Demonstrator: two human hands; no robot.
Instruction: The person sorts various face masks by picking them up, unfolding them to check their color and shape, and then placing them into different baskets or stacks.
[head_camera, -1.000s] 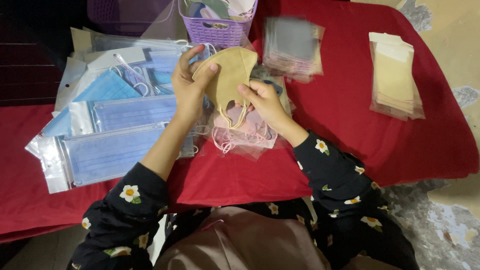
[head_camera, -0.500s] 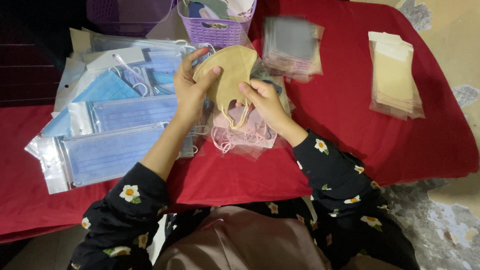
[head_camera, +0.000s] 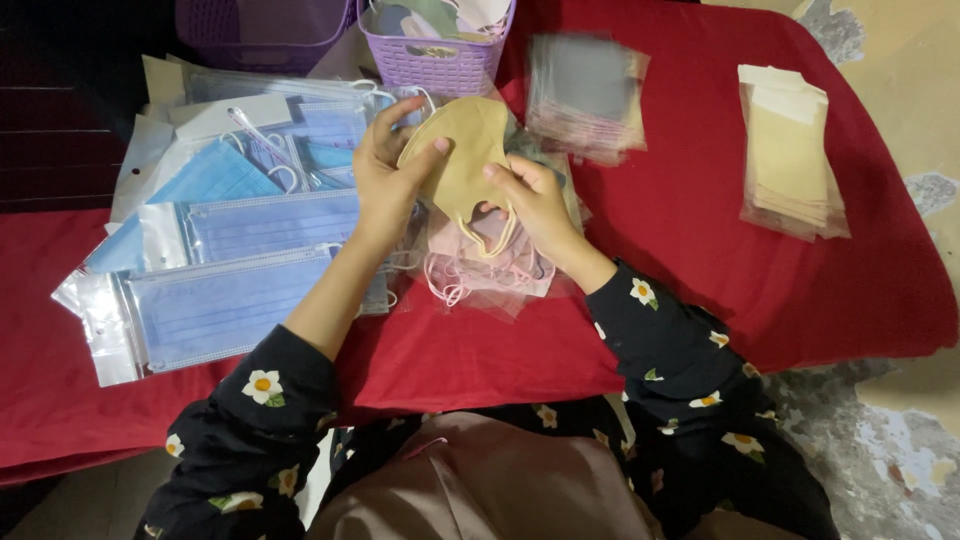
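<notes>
Red surface (head_camera: 700, 230) | both hands pinching tan mask (head_camera: 462, 160): left hand (head_camera: 385, 175) gripping top edge; right hand (head_camera: 535, 195) grasping loop side | keeping fold flat; loops untangled

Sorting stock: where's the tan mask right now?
In the head view, the tan mask is held by both hands above pink masks, just below the purple basket.

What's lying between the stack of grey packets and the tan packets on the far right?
Nothing: in the head view only bare red cloth lies between the grey packets and the tan packets.
</notes>
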